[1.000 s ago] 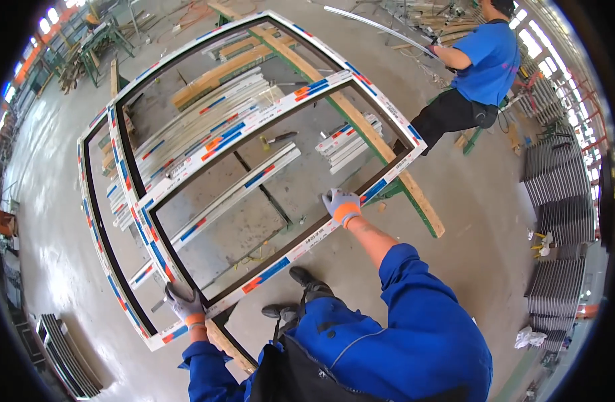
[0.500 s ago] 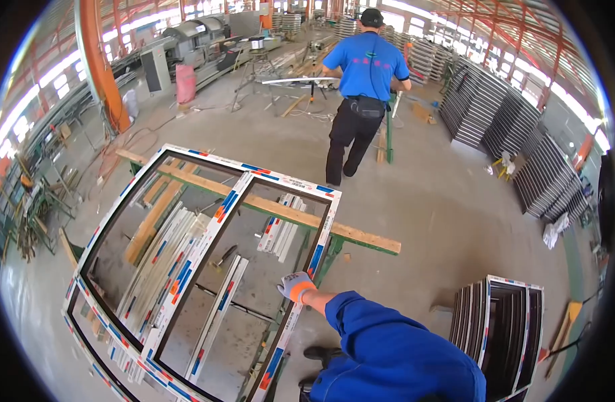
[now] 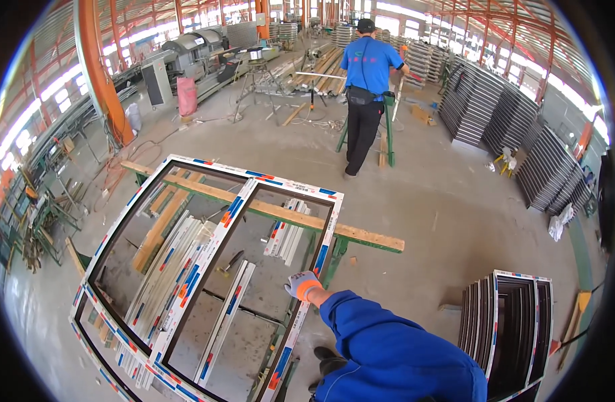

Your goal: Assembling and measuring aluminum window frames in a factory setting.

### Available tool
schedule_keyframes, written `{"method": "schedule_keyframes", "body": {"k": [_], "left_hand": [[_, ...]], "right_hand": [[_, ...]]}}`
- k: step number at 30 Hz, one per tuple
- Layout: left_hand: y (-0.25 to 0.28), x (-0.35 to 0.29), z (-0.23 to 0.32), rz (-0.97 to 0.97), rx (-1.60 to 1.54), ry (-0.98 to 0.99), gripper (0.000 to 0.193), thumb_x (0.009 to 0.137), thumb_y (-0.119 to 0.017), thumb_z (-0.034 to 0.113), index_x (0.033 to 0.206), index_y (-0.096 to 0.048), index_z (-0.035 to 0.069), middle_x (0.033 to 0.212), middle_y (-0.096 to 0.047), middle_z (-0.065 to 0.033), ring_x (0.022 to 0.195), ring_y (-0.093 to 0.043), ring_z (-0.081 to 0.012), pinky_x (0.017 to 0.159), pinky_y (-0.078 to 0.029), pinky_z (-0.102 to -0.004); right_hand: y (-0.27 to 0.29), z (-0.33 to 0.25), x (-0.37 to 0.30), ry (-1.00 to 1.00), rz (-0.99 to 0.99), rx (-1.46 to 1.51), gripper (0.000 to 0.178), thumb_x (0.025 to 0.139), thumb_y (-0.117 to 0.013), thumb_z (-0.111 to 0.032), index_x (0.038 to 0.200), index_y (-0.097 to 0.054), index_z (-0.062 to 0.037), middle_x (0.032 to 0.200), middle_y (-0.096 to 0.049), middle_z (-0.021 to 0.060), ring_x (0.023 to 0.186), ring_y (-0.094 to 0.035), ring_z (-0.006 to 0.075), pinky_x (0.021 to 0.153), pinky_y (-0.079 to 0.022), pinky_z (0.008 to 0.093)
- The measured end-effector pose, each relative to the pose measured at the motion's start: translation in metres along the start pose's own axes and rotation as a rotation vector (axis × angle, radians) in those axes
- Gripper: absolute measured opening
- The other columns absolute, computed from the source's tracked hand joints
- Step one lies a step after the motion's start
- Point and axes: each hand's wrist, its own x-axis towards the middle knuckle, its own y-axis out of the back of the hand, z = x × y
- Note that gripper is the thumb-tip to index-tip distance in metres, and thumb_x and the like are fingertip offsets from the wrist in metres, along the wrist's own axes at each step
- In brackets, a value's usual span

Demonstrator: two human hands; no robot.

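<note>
My right hand (image 3: 303,286), in a grey glove with an orange cuff, is closed over the right rail of a window frame (image 3: 324,249). The frame is large, wrapped in white film with blue and red patches, dark along its inner edges, and split by a lengthwise bar. It rests on a green trestle topped with a wooden beam (image 3: 371,238). Part of a second, similar frame (image 3: 96,350) shows beneath its lower left corner. My left hand is out of view.
White profile strips (image 3: 161,278) and a hammer (image 3: 231,262) lie below the frame. Upright frames (image 3: 496,321) are stacked at the right. A co-worker in a blue shirt (image 3: 369,65) stands ahead by a green trestle (image 3: 390,134). An orange column (image 3: 101,74) rises at left.
The co-worker has walked farther off and to the right, nearer the far trestle. My right hand stays on the rail; the whole view has shifted slightly.
</note>
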Motion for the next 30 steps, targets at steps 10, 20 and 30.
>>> {"method": "schedule_keyframes", "body": {"k": [10, 20, 30], "left_hand": [[-0.023, -0.005, -0.015, 0.232, 0.15, -0.105, 0.021, 0.09, -0.063, 0.011, 0.102, -0.062, -0.006, 0.093, -0.064, -0.0236, 0.087, -0.063, -0.0417, 0.083, -0.054, -0.0494], [-0.045, -0.035, -0.06, -0.062, 0.205, 0.009, 0.031, 0.091, -0.063, 0.017, 0.111, -0.06, -0.007, 0.101, -0.063, -0.0247, 0.092, -0.063, -0.0399, 0.083, -0.054, -0.0514], [-0.059, -0.042, -0.08, -0.451, -0.014, 0.324, 0.1, 0.082, -0.066, 0.053, 0.147, -0.021, -0.008, 0.149, -0.025, -0.0298, 0.137, -0.03, -0.0438, 0.113, -0.028, -0.0481]], "right_hand": [[-0.015, 0.006, 0.001, -0.012, 0.004, 0.007, 0.046, 0.093, -0.044, -0.047, 0.097, -0.069, -0.0082, 0.1, -0.071, 0.0149, 0.097, -0.066, 0.0318, 0.085, -0.051, 0.0439], [0.01, -0.003, -0.005, -0.027, -0.033, 0.041, 0.047, 0.092, -0.045, -0.048, 0.096, -0.07, -0.0078, 0.098, -0.071, 0.0162, 0.093, -0.067, 0.034, 0.082, -0.052, 0.0447], [-0.001, 0.001, -0.003, -0.022, -0.005, 0.054, 0.046, 0.091, -0.046, -0.047, 0.095, -0.069, -0.008, 0.098, -0.07, 0.0168, 0.093, -0.067, 0.0348, 0.082, -0.052, 0.0448]]}}
